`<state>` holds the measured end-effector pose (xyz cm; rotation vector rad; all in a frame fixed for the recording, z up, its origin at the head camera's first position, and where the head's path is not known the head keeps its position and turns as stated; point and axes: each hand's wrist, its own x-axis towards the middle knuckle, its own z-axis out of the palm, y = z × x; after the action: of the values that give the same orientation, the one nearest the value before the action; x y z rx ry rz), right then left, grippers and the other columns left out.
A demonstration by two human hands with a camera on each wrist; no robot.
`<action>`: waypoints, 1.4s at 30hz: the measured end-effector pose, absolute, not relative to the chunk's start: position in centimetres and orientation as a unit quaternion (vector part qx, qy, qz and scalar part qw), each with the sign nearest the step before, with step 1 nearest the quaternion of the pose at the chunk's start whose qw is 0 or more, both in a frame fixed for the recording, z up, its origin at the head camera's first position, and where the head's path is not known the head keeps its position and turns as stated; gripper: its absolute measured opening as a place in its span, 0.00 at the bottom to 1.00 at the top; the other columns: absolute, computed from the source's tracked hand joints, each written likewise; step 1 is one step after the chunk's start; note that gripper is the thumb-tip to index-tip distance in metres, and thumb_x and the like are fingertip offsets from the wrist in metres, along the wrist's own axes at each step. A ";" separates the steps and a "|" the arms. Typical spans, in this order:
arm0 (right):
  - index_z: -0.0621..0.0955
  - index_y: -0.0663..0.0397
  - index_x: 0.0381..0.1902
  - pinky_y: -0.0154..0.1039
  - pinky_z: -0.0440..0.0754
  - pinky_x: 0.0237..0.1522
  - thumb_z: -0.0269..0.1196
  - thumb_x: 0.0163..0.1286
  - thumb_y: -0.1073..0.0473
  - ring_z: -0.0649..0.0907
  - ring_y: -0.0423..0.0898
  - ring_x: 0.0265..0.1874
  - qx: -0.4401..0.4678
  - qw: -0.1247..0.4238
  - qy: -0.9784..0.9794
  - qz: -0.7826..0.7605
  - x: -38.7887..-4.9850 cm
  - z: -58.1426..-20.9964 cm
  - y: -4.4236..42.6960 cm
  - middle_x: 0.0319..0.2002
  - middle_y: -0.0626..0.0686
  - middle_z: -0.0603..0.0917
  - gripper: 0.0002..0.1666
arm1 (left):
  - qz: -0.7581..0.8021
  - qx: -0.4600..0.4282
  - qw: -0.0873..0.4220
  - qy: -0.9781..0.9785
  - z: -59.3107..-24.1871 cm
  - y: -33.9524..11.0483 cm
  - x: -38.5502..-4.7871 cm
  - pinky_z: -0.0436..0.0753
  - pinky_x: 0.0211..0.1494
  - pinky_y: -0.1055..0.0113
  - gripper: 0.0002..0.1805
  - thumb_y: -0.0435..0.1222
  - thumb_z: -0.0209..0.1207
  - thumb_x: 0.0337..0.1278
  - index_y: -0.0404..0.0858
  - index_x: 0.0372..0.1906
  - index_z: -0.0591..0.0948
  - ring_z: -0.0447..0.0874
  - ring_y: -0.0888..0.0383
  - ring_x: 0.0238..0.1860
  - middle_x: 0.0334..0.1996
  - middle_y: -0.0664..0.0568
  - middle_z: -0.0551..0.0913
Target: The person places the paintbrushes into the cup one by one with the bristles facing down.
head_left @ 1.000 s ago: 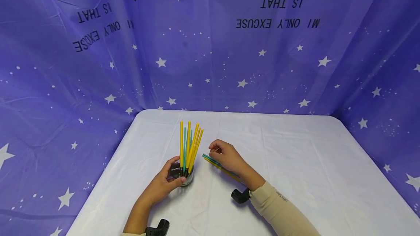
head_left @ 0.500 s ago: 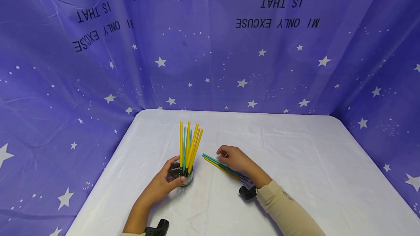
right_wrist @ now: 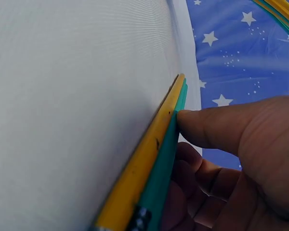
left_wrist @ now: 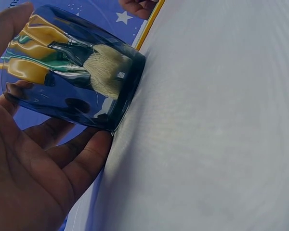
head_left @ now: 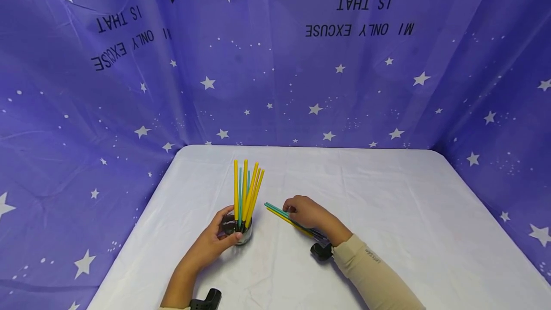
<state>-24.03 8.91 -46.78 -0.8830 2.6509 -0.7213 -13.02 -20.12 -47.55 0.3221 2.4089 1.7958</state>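
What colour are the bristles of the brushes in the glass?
The visible bristles are pale cream, seen best through the glass in the left wrist view.

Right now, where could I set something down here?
White cloth lies bare right of the right sleeve and beyond the right hand, toward the purple curtain. It's crowded around the left hand, its glass of brushes, and the loose brushes.

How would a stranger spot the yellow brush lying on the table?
On the white table, find the right hand. There, on the near side of the teal handles, lies the yellow brush. It is the only yellow one not standing in the glass.
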 end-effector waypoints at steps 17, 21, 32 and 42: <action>0.84 0.52 0.42 0.44 0.77 0.41 0.63 0.64 0.71 0.76 0.44 0.34 -0.292 0.145 0.908 -0.262 -24.4 -47.0 9.0 0.33 0.49 0.80 0.12 | 0.600 0.107 0.065 0.790 -48.1 -20.3 -13.2 0.75 0.57 0.72 0.41 0.38 0.66 0.62 0.50 0.75 0.58 0.76 0.46 0.61 0.65 0.38 0.69; 0.84 0.52 0.41 0.44 0.77 0.41 0.62 0.64 0.71 0.76 0.44 0.34 -0.292 0.143 0.907 -0.267 -24.4 -46.9 9.0 0.34 0.52 0.81 0.11 | 0.601 0.102 0.066 0.790 -48.0 -20.3 -13.2 0.76 0.57 0.72 0.41 0.38 0.66 0.62 0.50 0.75 0.58 0.76 0.46 0.60 0.65 0.39 0.69; 0.84 0.54 0.41 0.46 0.77 0.40 0.59 0.63 0.74 0.77 0.45 0.33 -0.292 0.128 0.909 -0.267 -24.3 -46.6 8.9 0.34 0.50 0.82 0.14 | 0.599 0.097 0.063 0.792 -47.9 -20.2 -13.2 0.76 0.57 0.72 0.41 0.38 0.66 0.62 0.51 0.75 0.58 0.77 0.46 0.60 0.65 0.39 0.70; 0.84 0.55 0.40 0.47 0.77 0.43 0.58 0.63 0.74 0.77 0.46 0.34 -0.295 0.124 0.916 -0.244 -24.4 -46.6 8.7 0.34 0.51 0.81 0.13 | 0.599 0.088 0.064 0.793 -48.0 -20.1 -13.2 0.76 0.57 0.70 0.41 0.39 0.67 0.61 0.52 0.75 0.59 0.77 0.47 0.60 0.64 0.39 0.71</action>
<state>-24.37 8.67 -46.64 -0.8589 2.6698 -0.7112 -13.20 -20.12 -47.97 0.2646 2.3952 1.8101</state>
